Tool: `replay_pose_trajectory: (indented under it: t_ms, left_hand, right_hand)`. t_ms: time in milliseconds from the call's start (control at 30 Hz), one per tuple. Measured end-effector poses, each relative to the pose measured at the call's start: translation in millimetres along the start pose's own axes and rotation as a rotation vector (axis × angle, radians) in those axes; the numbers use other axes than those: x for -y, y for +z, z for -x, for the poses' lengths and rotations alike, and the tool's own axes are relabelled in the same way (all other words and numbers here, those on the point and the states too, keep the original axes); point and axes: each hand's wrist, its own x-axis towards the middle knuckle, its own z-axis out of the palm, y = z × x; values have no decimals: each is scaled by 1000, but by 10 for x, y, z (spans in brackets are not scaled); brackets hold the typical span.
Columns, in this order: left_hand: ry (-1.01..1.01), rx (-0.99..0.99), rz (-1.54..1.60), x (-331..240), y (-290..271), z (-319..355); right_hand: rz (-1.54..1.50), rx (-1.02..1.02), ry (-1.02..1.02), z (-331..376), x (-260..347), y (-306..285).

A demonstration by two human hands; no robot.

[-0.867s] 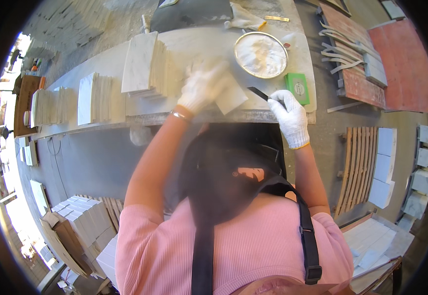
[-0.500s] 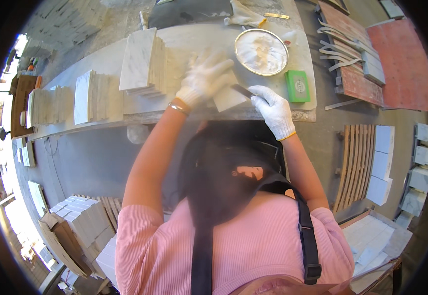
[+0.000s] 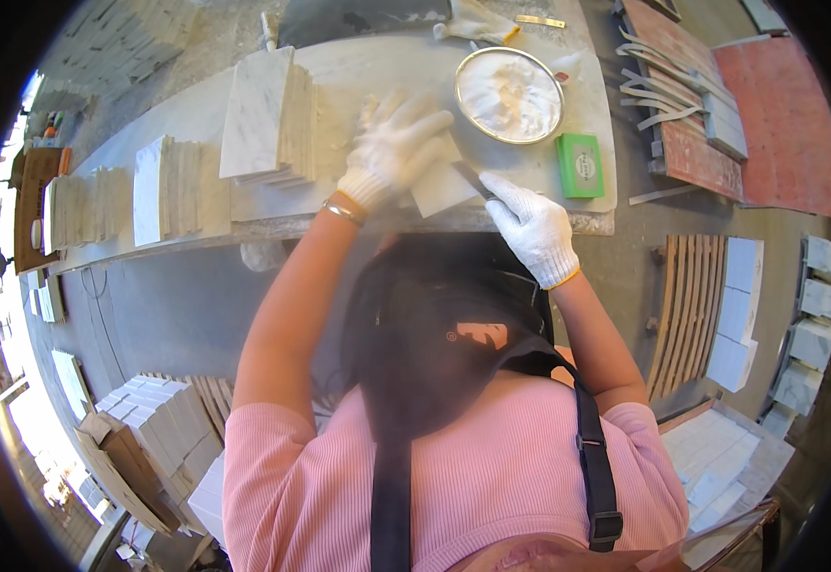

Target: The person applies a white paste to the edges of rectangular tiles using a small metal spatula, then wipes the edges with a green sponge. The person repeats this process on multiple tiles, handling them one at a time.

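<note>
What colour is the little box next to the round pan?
Green. The little box lies on the table right of the round pan, clearest in the head view.

A stone-tile workshop is showing here. Cut marble tiles (image 3: 267,119) are standing in rows along the dusty worktop (image 3: 377,67) at the frame's upper left, and more stacks (image 3: 153,429) are sitting on the floor at lower left and right.

Pale stone tile (image 3: 439,186) flat at bench edge; thin scraper blade (image 3: 472,178) on it.
</note>
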Motion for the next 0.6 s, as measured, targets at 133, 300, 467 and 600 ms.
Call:
replay_pose_trajectory:
  t_ms: [133,300,467,600]
  left_hand:
    - [-22,-23,5,-30,15,3]
    - [-28,-47,24,-40,34,-4]
    - [-35,-29,19,-9,47,-6]
    - [-10,-44,72,14,46,14]
  right_hand:
    - [-9,-3,-11,-1,-38,22]
    - [-149,10,67,-43,130,134]
    - [-88,58,-40,50,379,279]
    - [-214,-7,32,-52,72,12]
